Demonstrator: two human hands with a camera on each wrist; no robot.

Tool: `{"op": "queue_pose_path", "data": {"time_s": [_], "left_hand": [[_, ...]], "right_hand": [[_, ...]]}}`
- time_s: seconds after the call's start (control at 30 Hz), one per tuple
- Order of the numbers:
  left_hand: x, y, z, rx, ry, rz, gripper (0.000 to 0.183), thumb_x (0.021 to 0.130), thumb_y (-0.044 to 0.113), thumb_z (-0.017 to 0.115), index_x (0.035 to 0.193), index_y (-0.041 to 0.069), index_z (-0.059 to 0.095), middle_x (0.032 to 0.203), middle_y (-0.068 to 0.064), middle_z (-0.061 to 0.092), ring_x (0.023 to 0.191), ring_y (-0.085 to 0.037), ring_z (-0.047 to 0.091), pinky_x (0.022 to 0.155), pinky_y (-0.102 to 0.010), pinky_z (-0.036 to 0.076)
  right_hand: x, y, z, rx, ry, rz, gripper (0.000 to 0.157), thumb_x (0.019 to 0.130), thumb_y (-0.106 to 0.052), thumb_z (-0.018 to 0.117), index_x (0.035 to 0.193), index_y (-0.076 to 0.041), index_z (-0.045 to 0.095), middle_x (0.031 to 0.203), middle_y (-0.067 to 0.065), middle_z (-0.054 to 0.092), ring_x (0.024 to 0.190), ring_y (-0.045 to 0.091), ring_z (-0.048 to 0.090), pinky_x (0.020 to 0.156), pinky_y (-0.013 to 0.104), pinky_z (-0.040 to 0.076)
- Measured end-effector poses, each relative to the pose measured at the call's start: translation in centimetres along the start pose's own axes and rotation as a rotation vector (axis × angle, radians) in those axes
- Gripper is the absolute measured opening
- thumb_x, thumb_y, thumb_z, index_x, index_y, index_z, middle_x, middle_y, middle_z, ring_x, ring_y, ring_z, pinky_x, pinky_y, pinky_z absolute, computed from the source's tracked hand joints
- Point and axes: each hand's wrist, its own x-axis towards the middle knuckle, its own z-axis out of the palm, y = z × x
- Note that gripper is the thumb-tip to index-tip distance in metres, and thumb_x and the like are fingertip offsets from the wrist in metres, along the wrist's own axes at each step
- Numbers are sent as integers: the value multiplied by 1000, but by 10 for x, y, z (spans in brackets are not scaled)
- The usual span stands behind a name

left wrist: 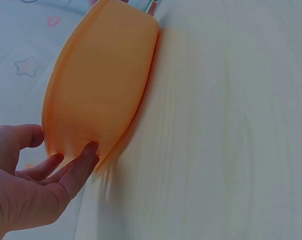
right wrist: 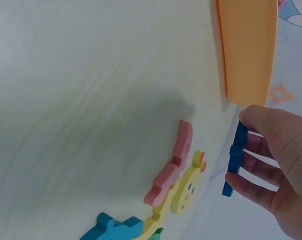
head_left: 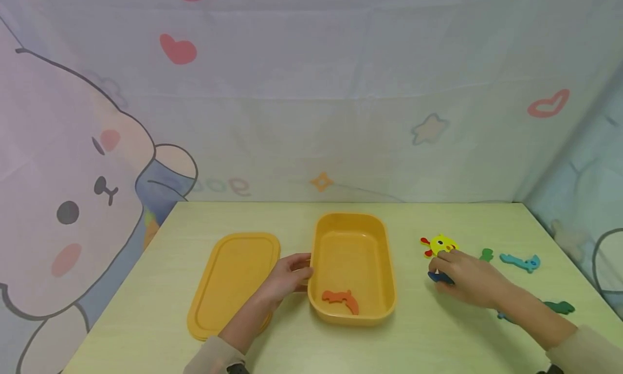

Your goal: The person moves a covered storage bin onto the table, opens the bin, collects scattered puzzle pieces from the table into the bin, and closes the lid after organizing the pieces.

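Observation:
An orange-yellow plastic bin (head_left: 352, 319) stands mid-table with an orange animal-shaped piece (head_left: 343, 298) lying inside its near end. My left hand (head_left: 287, 276) touches the bin's left side. In the left wrist view its thumb is at the rim and its fairly straight fingers rest against the outer wall. Right of the bin, my right hand (head_left: 462, 276) pinches a dark blue flat piece (right wrist: 235, 157) between thumb and fingers, held above the table. What shape it has is partly covered. Near that hand lies a yellow round-faced piece (head_left: 442, 245) with red feet.
A matching yellow lid (head_left: 233, 282) lies left of the bin. Around my right arm are a light blue piece (head_left: 521, 262), a green piece (head_left: 486, 255) and a dark green piece (head_left: 561, 307). A pink piece (right wrist: 171, 167) shows in the right wrist view. A printed cloth hangs behind the table.

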Motion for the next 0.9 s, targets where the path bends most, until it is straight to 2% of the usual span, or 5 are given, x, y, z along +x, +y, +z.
{"op": "queue_pose_path", "data": {"time_s": [0.2, 0.33, 0.63, 0.9], "left_hand": [[1, 1, 0, 0, 0, -7, 48, 92, 10, 50, 136, -5, 38, 129, -25, 49, 104, -31, 58, 79, -37, 55], [1, 1, 0, 0, -2, -7, 48, 92, 10, 50, 136, -6, 38, 129, -25, 49, 104, -31, 58, 79, -37, 54], [1, 0, 0, 0, 6, -8, 47, 92, 9, 51, 135, -5, 39, 128, -25, 50, 103, -29, 58, 79, -37, 55], [1, 0, 0, -9, 3, -10, 47, 92, 9, 50, 135, -4, 40, 127, -24, 50, 103, -29, 58, 79, -37, 54]], "right_hand": [[11, 0, -5, -1, 27, -50, 25, 72, -21, 77, 91, -18, 60, 87, -8, 56, 76, 10, 51, 57, 22, 48], [18, -2, -10, -13, 44, -79, 22, 75, -19, 74, 92, -18, 60, 87, -7, 56, 75, 10, 50, 54, 20, 45], [34, -11, -19, -55, 82, -117, 21, 76, -18, 74, 93, -18, 61, 87, -7, 57, 77, 11, 52, 58, 22, 50], [48, -19, -26, -45, 97, -196, 19, 78, -16, 72, 92, -17, 60, 84, -7, 53, 76, 10, 49, 56, 20, 47]]}}
